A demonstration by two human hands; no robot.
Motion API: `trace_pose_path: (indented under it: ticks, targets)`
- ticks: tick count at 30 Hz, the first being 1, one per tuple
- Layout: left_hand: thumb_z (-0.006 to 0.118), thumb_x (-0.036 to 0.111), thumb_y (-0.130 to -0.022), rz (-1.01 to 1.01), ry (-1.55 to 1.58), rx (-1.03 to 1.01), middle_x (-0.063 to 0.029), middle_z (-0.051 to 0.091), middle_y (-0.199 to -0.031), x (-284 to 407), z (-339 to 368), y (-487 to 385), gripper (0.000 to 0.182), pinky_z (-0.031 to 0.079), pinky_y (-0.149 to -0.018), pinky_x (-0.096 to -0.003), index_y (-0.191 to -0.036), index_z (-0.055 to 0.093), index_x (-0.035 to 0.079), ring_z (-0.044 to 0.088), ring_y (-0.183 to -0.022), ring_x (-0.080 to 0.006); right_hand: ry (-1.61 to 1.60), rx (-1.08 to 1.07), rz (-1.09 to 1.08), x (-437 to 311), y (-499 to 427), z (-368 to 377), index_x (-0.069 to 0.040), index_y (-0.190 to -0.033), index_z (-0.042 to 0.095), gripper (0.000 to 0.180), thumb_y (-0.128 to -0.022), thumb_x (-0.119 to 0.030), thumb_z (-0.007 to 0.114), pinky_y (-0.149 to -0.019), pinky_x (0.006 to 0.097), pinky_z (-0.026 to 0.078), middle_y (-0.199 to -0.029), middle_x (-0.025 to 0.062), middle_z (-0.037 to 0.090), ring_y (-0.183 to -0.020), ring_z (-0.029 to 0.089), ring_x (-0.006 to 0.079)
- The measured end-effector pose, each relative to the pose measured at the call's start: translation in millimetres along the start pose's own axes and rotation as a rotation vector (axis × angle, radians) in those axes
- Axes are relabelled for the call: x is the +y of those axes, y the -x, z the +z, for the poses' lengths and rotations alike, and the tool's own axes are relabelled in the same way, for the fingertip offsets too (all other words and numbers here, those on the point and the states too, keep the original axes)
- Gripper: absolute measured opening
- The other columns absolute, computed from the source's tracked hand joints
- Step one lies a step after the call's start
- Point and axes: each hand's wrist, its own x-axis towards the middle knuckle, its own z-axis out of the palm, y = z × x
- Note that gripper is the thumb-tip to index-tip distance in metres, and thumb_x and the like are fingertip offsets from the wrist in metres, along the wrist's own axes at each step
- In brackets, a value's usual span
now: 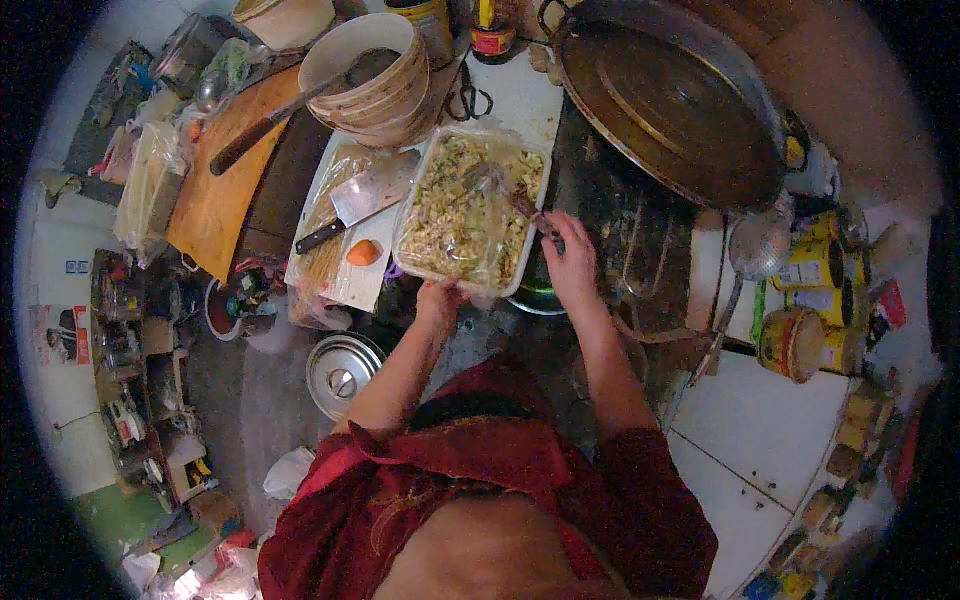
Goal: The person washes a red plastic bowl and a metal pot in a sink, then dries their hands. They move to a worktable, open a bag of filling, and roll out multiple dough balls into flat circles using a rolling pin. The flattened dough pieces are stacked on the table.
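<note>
A rectangular clear plastic tub full of chopped pale-green and whitish food is before me. My left hand grips its near rim at the left corner. At its right side, my right hand holds a dark-handled utensil that reaches over the rim into the food; its head is not clear. Plastic film seems to lie over part of the tub. Just left of it, a cleaver rests on packaged dry noodles, with an orange piece of vegetable or fruit nearby.
Stacked bowls hold a ladle behind the tub, with black scissors beside them. A large metal pan stands at the back right. A skimmer and several cans sit farther right. Below left is a steel lid.
</note>
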Motion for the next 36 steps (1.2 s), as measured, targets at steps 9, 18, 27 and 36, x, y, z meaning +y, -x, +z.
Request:
trace_pose_path:
  ticks: [9,18,27,36]
  targets:
    - [0.058,0.000,-0.070,0.195,-0.191,0.091,-0.0076,0.061,-0.079,1,-37,22,0.019,0.049,-0.051,-0.0311,-0.088,0.056,0.002,0.059,-0.065,-0.0195,-0.347,-0.424,0.382,48,-153,92,-0.004,-0.125,0.049,0.048,-0.081,-0.016,0.063,-0.094,0.0389,0.039,-0.124,0.0157,0.052,-0.112,0.051,0.0316]
    - [0.053,-0.001,-0.067,0.267,-0.350,0.150,-0.0035,0.054,-0.066,39,-99,78,0.013,0.040,-0.044,-0.0276,-0.078,0.054,0.006,0.049,-0.053,-0.0147,-0.043,-0.487,0.472,39,-88,112,-0.001,-0.108,0.058,0.033,-0.082,-0.021,0.059,-0.078,0.0405,0.046,-0.095,0.0156,0.063,-0.090,0.060,0.0300]
    - [0.051,-0.008,-0.054,0.130,-0.369,0.001,-0.0010,0.053,-0.063,132,-103,73,0.025,0.034,-0.046,-0.0236,-0.076,0.051,0.004,0.048,-0.053,-0.0118,-0.232,-0.025,0.731,-15,52,36,0.001,-0.107,0.059,0.033,-0.080,-0.019,0.062,-0.076,0.0345,0.047,-0.097,0.0155,0.065,-0.087,0.062,0.0250]
    - [0.047,-0.003,-0.055,-0.067,-0.667,-0.489,-0.0020,0.053,-0.073,188,-94,-19,0.029,0.042,-0.059,-0.0252,-0.083,0.052,0.005,0.052,-0.065,-0.0165,-0.125,0.529,0.891,-105,145,38,0.000,-0.102,0.062,0.033,-0.075,-0.020,0.063,-0.068,0.0348,0.047,-0.081,0.0162,0.064,-0.074,0.061,0.0248]
